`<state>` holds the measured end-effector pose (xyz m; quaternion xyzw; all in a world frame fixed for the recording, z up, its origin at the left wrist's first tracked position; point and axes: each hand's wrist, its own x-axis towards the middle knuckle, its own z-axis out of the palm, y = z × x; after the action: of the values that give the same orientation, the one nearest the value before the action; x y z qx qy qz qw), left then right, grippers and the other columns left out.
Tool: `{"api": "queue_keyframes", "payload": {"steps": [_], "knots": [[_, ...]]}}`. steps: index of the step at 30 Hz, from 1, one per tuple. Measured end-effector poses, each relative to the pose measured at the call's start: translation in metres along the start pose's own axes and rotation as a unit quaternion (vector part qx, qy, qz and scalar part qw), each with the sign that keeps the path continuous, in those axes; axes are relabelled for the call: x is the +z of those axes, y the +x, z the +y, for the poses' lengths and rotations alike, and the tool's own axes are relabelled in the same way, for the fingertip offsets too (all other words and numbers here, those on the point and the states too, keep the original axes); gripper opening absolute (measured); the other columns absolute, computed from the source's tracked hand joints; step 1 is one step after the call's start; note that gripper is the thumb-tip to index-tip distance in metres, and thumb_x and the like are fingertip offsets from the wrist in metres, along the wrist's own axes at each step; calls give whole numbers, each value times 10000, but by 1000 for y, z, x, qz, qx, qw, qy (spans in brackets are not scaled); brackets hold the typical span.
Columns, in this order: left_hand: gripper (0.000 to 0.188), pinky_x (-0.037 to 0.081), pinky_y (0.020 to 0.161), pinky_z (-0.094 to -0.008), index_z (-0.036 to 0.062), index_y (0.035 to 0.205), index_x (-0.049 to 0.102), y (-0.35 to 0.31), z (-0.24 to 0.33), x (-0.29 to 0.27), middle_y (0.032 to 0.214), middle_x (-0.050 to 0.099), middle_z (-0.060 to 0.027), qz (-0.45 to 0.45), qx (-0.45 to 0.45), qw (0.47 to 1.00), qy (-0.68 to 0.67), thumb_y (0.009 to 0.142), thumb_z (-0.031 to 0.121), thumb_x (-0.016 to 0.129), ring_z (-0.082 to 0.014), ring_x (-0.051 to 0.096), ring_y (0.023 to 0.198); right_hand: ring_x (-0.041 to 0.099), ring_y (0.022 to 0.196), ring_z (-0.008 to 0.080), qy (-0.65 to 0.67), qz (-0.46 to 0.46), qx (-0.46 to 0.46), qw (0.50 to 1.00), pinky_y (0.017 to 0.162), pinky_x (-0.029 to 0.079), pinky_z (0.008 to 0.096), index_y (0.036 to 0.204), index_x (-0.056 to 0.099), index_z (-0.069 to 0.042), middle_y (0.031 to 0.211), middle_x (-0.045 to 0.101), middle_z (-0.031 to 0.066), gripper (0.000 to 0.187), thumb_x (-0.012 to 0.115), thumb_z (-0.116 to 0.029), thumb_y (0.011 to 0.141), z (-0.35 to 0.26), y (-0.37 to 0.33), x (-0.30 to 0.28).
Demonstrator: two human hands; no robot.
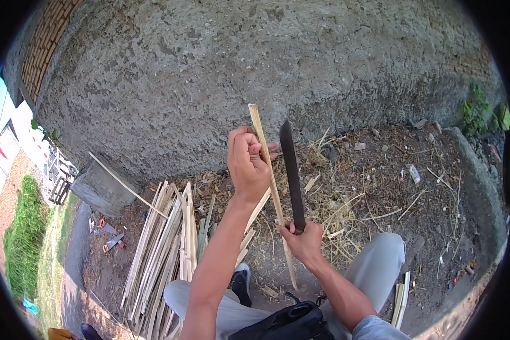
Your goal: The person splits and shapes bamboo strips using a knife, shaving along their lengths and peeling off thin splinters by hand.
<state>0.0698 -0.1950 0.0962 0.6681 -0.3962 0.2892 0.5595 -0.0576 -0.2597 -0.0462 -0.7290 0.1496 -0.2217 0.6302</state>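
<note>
My left hand (248,164) is closed around the upper part of a long pale wooden strip (274,192), which looks like split bamboo and stands tilted in front of me. My right hand (304,242) grips the handle of a machete (292,173). Its dark, long blade points up and away, just right of the strip and roughly alongside it. The lower part of the strip passes close by the right hand's thumb; whether they touch I cannot tell. Most of the machete's handle is hidden in the fist.
Many pale strips (157,249) lie piled left of my legs, and a few more (401,300) lie at right. Hand saws (114,242) rest on the ground farther left, near a concrete block (103,187). A rough wall (238,62) rises ahead; shavings (345,218) litter the soil.
</note>
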Motion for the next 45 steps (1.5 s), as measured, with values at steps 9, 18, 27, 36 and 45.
{"api": "queue_keyframes", "payload": {"steps": [9,18,27,36,45], "knots": [[158,620,694,-318,-22,912,399,2,7,-15,1111,432,-109,-48,-28,998,-8,1014,75,327,-345,677,940,522,506,43,8,-11,10,1000,465,409,242,586,536,-23,558,599,24,304,792,-107,727,-4,0,0],[183,613,738,-353,-4,901,354,0,2,-13,1115,433,-103,-2,-70,996,-46,1027,120,306,-344,677,938,625,540,120,4,-11,-3,1000,526,486,286,604,537,-13,610,653,87,286,758,-133,741,-5,-3,6],[177,609,739,-366,13,958,355,1,-3,-13,1050,457,-110,41,-116,990,-74,1035,162,299,-333,688,884,600,505,136,1,-6,-7,1000,525,476,309,629,565,-1,566,620,95,256,748,-144,736,3,0,16],[180,599,629,-338,11,995,381,62,23,-50,1028,434,-92,170,-137,975,-47,1039,160,292,-332,697,820,574,466,128,1,25,-30,999,499,460,289,614,550,-16,529,590,75,244,731,-122,738,8,1,15],[192,516,558,-263,-6,1016,545,34,-37,-87,968,589,-87,-58,-225,961,150,987,176,491,-221,699,679,518,475,61,114,40,92,988,449,404,259,577,507,-44,554,592,24,296,761,-96,719,30,21,-10]]}}
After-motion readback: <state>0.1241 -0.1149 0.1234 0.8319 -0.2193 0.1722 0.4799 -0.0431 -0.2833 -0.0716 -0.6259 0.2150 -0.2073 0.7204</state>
